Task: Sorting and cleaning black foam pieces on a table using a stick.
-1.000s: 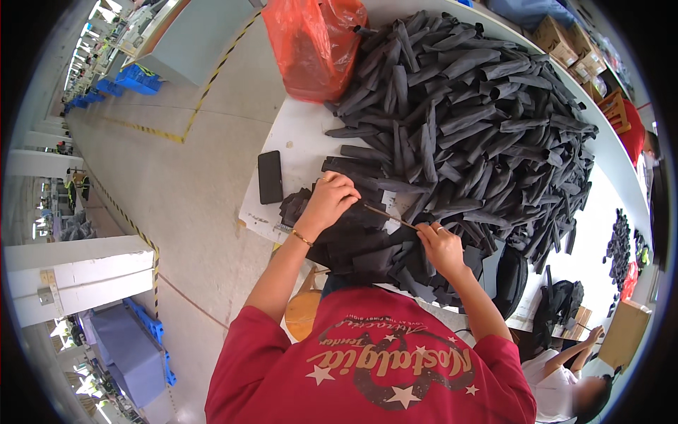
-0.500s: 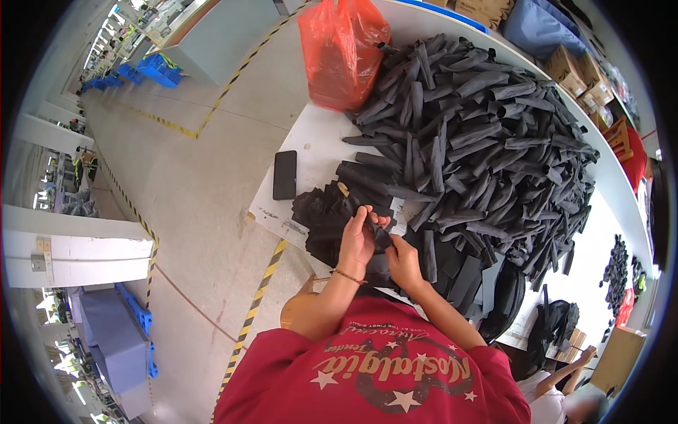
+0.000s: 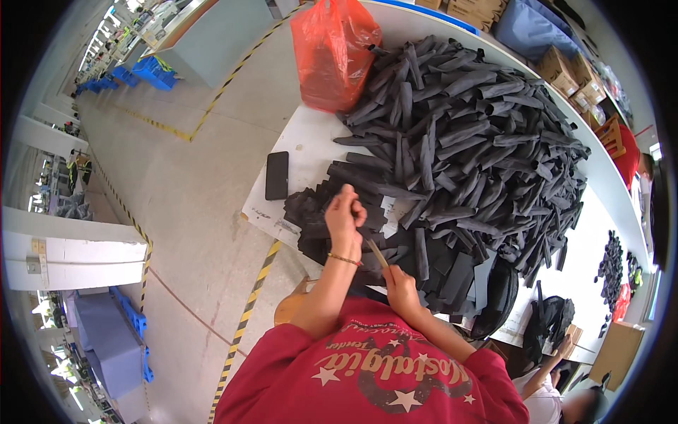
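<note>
Gripping a thin wooden stick (image 3: pixel 376 253) in the right hand (image 3: pixel 400 286), left hand (image 3: pixel 345 212) closed above black strips (image 3: pixel 459 134); an orange bag (image 3: pixel 335 53), contents hidden, sits well beyond.

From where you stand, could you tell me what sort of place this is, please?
Probably a factory floor: a white worktable bears a big heap of black fabric strips, yellow-black floor tape marks lanes, and cardboard boxes line the far edge.
</note>
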Tool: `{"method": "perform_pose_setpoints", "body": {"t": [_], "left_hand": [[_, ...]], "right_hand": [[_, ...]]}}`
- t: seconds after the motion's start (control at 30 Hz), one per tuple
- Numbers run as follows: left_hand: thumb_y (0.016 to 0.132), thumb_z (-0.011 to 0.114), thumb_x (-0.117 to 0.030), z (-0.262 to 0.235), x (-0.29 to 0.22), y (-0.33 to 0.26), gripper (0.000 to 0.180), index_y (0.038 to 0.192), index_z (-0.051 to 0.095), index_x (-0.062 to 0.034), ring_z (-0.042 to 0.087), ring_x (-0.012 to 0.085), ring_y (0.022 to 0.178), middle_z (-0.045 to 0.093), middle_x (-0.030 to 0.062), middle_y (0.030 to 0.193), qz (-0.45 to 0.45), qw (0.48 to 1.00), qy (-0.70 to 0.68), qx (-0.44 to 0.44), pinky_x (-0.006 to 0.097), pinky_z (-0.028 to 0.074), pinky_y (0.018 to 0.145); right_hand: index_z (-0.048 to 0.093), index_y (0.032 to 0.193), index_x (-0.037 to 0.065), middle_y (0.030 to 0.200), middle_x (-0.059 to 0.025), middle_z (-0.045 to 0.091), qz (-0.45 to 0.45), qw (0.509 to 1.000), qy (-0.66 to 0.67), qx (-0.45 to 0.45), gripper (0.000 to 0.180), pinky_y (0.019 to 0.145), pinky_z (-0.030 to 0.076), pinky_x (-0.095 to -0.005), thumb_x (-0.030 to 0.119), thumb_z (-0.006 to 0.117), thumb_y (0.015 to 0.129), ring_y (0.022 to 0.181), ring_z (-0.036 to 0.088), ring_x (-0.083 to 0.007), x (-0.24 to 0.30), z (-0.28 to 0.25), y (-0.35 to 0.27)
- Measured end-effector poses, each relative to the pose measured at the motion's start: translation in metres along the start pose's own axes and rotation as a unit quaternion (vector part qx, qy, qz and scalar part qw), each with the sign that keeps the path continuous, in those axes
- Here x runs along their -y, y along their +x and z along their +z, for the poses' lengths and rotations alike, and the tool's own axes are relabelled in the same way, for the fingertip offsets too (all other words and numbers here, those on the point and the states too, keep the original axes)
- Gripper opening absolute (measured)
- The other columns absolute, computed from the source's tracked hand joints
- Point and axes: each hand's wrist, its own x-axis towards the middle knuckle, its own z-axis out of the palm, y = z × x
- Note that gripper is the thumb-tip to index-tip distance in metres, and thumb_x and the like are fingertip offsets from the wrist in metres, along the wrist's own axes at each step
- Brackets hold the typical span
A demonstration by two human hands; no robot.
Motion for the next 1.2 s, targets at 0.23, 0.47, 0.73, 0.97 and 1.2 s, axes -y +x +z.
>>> {"method": "perform_pose_setpoints", "body": {"t": [0.23,0.47,0.73,0.97,1.2], "left_hand": [[0.092,0.062,-0.039,0.009,-0.033,0.033,0.035,0.076,0.051,-0.0103,0.028,0.0060,0.040,0.035,-0.0055,0.052,0.022,0.996,-0.079,-0.020,0.022,0.024,0.040],[0.094,0.059,-0.041,0.030,0.007,0.005,0.036,0.075,0.050,-0.0118,0.031,0.0073,0.042,0.038,-0.0048,0.053,-0.039,0.997,-0.048,-0.038,0.023,0.028,0.043],[0.090,0.063,-0.036,0.018,0.009,-0.020,0.035,0.104,0.060,-0.0032,0.055,0.0077,0.073,0.058,0.0023,0.074,0.132,0.752,0.473,0.440,0.028,0.045,0.064],[0.103,0.037,-0.025,0.030,0.029,-0.048,0.031,0.086,0.049,-0.0030,0.051,0.0091,0.049,0.054,0.0025,0.060,-0.087,0.844,0.345,0.401,0.024,0.045,0.049],[0.085,0.059,-0.010,-0.010,0.026,0.011,0.008,0.081,0.058,-0.0034,0.058,0.0189,0.060,0.058,0.0065,0.073,0.354,0.722,0.526,0.279,0.029,0.048,0.052]], "right_hand": [[0.059,0.087,0.000,0.065,-0.0190,0.060,0.082,0.996,-0.027,0.037,0.015,0.051,0.047,-0.0364,0.014,0.065,0.088,0.056,0.063,-0.0272,0.012,-0.078,-0.045],[0.058,0.106,0.001,0.066,0.0022,0.046,0.012,0.973,0.182,-0.139,0.024,0.052,0.035,-0.0218,0.009,0.070,0.086,0.060,0.039,-0.0044,0.024,-0.041,0.069],[0.056,0.079,-0.003,0.069,-0.0033,0.046,-0.054,0.987,0.098,-0.112,0.016,0.055,0.035,-0.0268,0.005,0.067,0.086,0.061,0.041,-0.0112,0.015,-0.061,0.106],[0.051,0.079,0.003,0.067,0.0016,0.043,0.003,0.943,0.111,-0.313,0.018,0.054,0.031,-0.0233,0.010,0.056,0.095,0.060,0.039,-0.0082,0.023,-0.106,0.160],[0.060,0.090,0.001,0.062,0.0050,0.041,0.034,0.894,-0.062,-0.443,0.027,0.051,0.032,-0.0222,0.027,0.060,0.095,0.054,0.035,-0.0080,0.007,-0.223,0.208]]}}
